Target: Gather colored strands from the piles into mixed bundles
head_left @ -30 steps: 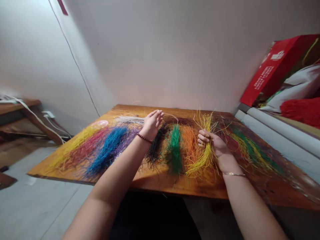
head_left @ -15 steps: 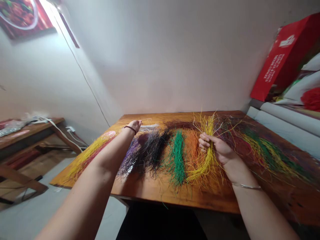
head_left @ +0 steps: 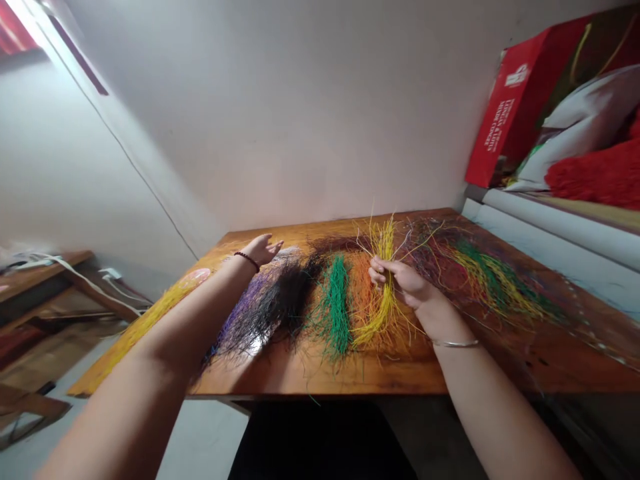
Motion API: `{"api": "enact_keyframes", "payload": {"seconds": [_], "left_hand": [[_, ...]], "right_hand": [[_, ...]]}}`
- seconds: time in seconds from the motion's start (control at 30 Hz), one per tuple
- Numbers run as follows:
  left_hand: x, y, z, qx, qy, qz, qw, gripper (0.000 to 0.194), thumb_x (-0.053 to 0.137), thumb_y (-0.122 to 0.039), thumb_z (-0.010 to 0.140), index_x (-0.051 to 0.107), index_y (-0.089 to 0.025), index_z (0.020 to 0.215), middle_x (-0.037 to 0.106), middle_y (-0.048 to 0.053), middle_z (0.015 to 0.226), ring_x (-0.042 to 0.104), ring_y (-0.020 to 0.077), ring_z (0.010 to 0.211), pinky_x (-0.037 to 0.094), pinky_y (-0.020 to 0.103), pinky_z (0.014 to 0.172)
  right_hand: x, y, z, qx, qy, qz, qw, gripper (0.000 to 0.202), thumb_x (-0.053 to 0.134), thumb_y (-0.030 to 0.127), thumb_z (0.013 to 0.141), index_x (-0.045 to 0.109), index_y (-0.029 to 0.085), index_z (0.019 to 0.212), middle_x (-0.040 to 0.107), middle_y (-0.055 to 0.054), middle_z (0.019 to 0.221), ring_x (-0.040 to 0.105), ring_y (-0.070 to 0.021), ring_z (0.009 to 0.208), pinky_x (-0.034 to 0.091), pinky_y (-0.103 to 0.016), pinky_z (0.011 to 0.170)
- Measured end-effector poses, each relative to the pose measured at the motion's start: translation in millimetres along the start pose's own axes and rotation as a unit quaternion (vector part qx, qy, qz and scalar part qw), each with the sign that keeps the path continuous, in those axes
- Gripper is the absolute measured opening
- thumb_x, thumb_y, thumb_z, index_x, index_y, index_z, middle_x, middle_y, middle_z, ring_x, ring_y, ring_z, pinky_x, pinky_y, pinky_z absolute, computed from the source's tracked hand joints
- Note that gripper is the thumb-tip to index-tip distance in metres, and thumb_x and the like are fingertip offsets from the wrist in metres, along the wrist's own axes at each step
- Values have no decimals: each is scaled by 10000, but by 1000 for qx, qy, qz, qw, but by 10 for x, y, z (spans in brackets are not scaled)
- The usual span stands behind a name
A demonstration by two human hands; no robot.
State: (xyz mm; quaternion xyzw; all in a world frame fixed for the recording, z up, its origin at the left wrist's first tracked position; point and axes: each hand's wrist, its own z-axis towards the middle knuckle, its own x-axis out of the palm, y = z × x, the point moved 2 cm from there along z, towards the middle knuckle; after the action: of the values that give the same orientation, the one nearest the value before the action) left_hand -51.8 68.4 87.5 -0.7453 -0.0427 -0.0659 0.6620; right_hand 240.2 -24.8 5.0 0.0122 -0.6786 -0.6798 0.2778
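Left hand (head_left: 261,251) has swung outward since the earlier frame, fingers spread near white strands (head_left: 289,253); right hand (head_left: 411,283) grips yellow strands (head_left: 387,297) (ends splayed).

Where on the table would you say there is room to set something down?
The table is mostly bare along its near edge, below the green strands, and behind the left hand, towards the wall. It is crowded from the black strands to the yellow bundle.
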Motion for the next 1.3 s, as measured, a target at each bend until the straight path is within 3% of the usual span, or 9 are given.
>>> {"api": "enact_keyframes", "payload": {"seconds": [0.13,0.23,0.3,0.57,0.73,0.87,1.03,1.17,1.3], "left_hand": [[330,346,112,-22,66,40,997,94,674,-114,833,706,-120,922,666,84,871,492,50,563,397,147,473],[603,629,-170,17,195,139,971,242,757,-221,784,737,-161,1017,688,84,865,494,63,562,345,155,441],[749,711,-364,52,221,156,961,294,747,-325,798,737,-195,1062,705,96,955,542,82,627,381,168,481],[877,481,-502,117,189,153,963,410,690,-521,813,728,-210,1076,675,98,1160,585,100,743,399,180,534],[843,472,-499,136,211,157,955,414,759,-505,746,716,-162,973,688,78,948,551,88,684,376,186,534],[787,376,-453,166,156,108,968,367,777,-481,728,670,-167,885,636,30,794,518,77,626,359,176,511],[567,-6,-325,235,-1,3,972,301,763,-433,756,658,-197,911,667,62,1017,511,65,649,361,151,486],[227,-253,-148,288,-96,-35,952,290,758,-425,761,663,-204,922,675,78,1071,481,64,604,322,153,433],[-263,-322,138,307,-176,-48,934,277,734,-382,785,651,-183,957,677,80,1048,453,53,568,297,160,423]], "right_hand": [[86,8,-38,-36,17,-71,997,371,437,368,991,450,196,662,396,-3,644,330,-134,591,352,-270,636],[145,12,-56,-53,32,-90,994,359,470,359,976,468,198,655,389,-2,659,332,-138,601,337,-282,653],[170,14,-64,-58,42,-105,992,367,477,378,972,470,198,652,387,1,660,335,-138,603,330,-287,661],[172,-29,-65,-62,84,-136,985,397,498,460,959,427,197,671,371,10,670,336,-138,627,310,-301,681],[163,-80,-31,-48,87,-160,982,398,495,478,956,444,185,691,397,6,695,339,-128,635,306,-303,689],[174,-83,-23,-52,90,-155,982,390,519,472,942,443,185,689,395,8,694,351,-125,635,313,-304,698],[162,-76,-17,-51,89,-159,982,398,513,485,941,442,186,689,394,5,699,356,-127,637,315,-307,691],[145,-79,-9,-53,95,-171,979,400,484,484,956,444,187,691,408,1,697,367,-130,643,315,-310,694],[138,-76,-2,-60,87,-172,979,415,497,505,941,434,190,678,408,3,682,370,-130,640,304,-310,683]]}}
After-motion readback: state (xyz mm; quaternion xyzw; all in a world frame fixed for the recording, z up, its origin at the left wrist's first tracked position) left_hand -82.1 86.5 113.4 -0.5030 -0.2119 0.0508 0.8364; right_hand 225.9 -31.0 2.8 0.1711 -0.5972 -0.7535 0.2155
